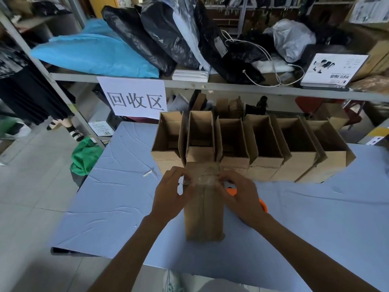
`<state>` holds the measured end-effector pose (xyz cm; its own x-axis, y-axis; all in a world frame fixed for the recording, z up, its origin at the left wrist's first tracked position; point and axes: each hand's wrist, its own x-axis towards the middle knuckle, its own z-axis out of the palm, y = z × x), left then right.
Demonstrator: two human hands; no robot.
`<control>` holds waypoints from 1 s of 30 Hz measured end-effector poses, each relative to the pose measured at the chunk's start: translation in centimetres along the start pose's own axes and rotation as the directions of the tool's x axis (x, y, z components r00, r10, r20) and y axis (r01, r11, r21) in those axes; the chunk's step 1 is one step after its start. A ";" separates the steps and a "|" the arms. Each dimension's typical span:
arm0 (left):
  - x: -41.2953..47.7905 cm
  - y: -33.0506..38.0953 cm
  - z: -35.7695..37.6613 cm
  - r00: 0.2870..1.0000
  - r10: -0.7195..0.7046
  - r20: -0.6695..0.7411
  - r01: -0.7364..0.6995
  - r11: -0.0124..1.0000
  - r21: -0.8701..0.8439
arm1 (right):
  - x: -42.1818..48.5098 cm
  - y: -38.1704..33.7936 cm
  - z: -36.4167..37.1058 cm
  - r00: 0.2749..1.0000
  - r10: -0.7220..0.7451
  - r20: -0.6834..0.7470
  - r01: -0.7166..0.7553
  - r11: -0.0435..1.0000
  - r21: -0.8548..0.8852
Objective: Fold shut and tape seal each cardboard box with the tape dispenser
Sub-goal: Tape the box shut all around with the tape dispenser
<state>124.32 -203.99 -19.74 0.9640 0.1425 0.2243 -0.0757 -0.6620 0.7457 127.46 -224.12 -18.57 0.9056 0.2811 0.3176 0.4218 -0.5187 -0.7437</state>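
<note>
Pressing clear tape (205, 175) down over the far end of a closed box (203, 220), a person works at a table (109, 203) draped in blue cloth, the carton lying lengthwise away from the body so its taped centre seam runs straight ahead. The left hand (171, 193) curls round the box's far left corner, thumb and fingers pinching the edge, while the right hand (240, 197) curls over the far right corner, fingertips on the tape. Gripping both sides at once looks meant to steady the carton and wrap the strip's end down over the edge. The orange tape dispenser (263, 205) lies on the cloth just beside the box, mostly hidden beneath the right hand and wrist, apparently parked within reach for the next carton. Just beyond, seemingly right against the closed box's far end, six open boxes (266, 167) stand side by side with flaps upright, apparently queued for folding and sealing, which suggests most of the job remains. Behind them a metal shelf (231, 86) carries a paper sign (134, 98), a blue bag (94, 53) and black bags (160, 34).
</note>
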 end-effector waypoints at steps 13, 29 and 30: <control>0.1 0.9 -0.3 0.986 -0.153 0.069 0.162 0.974 -0.160 | 0.8 0.0 -0.3 0.975 0.206 0.082 -0.218 0.956 0.198; 0.7 2.5 -0.1 0.931 -0.347 0.110 0.362 0.847 -0.389 | 1.9 -0.2 0.2 0.826 0.555 0.100 -0.547 0.745 0.383; 0.8 2.5 -0.4 0.923 -0.365 0.125 0.378 0.789 -0.485 | 2.1 0.1 0.2 0.801 0.586 0.121 -0.577 0.702 0.418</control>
<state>124.76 -205.22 -17.42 0.9487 0.2816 -0.1436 0.1809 -0.1111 0.9772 129.37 -223.47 -18.08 0.9675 0.0185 -0.2524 -0.2445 -0.1887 -0.9511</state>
